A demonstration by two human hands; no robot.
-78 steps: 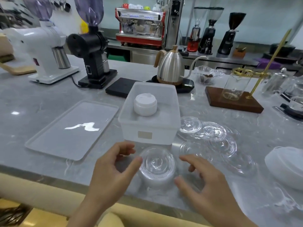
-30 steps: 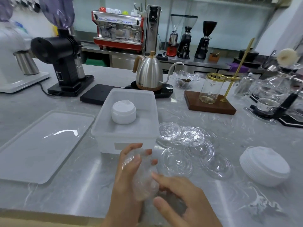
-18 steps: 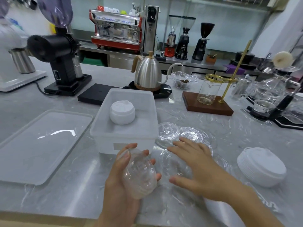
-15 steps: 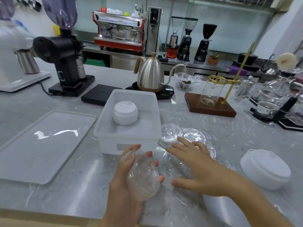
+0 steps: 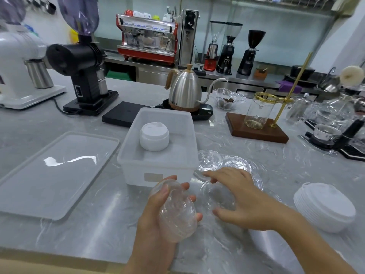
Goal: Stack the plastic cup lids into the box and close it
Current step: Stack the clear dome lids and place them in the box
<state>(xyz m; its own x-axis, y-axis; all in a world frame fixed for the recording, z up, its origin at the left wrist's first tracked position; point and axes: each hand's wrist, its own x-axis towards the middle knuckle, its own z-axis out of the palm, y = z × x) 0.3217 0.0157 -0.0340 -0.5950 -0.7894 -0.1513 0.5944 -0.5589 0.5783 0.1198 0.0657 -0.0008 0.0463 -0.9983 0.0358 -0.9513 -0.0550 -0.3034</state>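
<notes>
Head: box point(image 5: 158, 171) holds white lids point(image 5: 154, 137); left hand point(image 5: 158, 210) grips clear lids point(image 5: 177, 210); right hand point(image 5: 241, 196) released.

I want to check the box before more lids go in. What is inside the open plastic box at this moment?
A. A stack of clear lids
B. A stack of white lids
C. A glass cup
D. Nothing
B: a short stack of white lids stands inside the box; the left hand holds the clear lids outside it.

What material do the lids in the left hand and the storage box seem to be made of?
Lids in the left hand: seemingly thin clear glossy plastic; the palm shows through, with bright glints. Storage box: probably frosted translucent plastic, matte; the white lid stack inside it looks opaque.
</notes>
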